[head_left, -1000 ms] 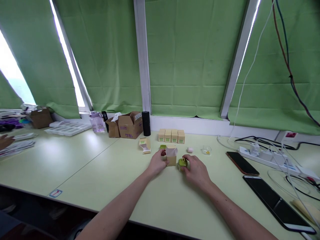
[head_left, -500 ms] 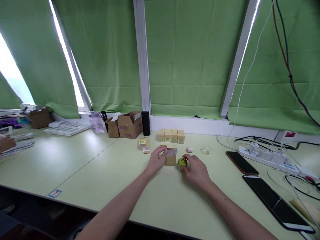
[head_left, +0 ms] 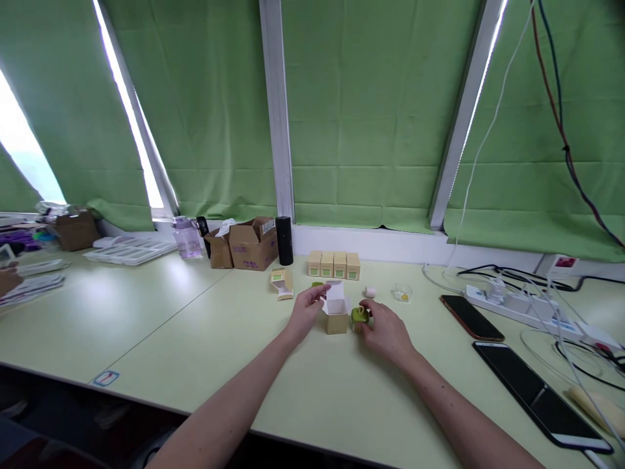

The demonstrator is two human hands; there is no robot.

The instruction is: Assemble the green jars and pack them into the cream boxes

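Observation:
A small cardboard box (head_left: 337, 323) stands on the table with its white-lined lid raised. My left hand (head_left: 305, 310) pinches the box's flap at its left side. Just right of the box, my right hand (head_left: 383, 326) grips a small green object (head_left: 360, 315) with a loop on top. A bit of another green thing (head_left: 317, 284) shows behind my left fingertips. An open small carton (head_left: 282, 284) lies farther left. Behind my hands are a pinkish-white cylinder (head_left: 370, 292) and a clear dish (head_left: 402, 292) with something yellow in it.
Several small boxes (head_left: 334, 265) stand in a row at the back. Brown cartons (head_left: 254, 246), a black cylinder (head_left: 284, 241) and a purple bottle (head_left: 186, 238) are left. Two phones (head_left: 472, 318) and a power strip (head_left: 525, 312) lie right. Another person's hand (head_left: 10, 279) is far left.
The small box's lid has opened wider, showing its white inside, and the box sits slightly nearer. The green object in my right hand has shifted slightly right.

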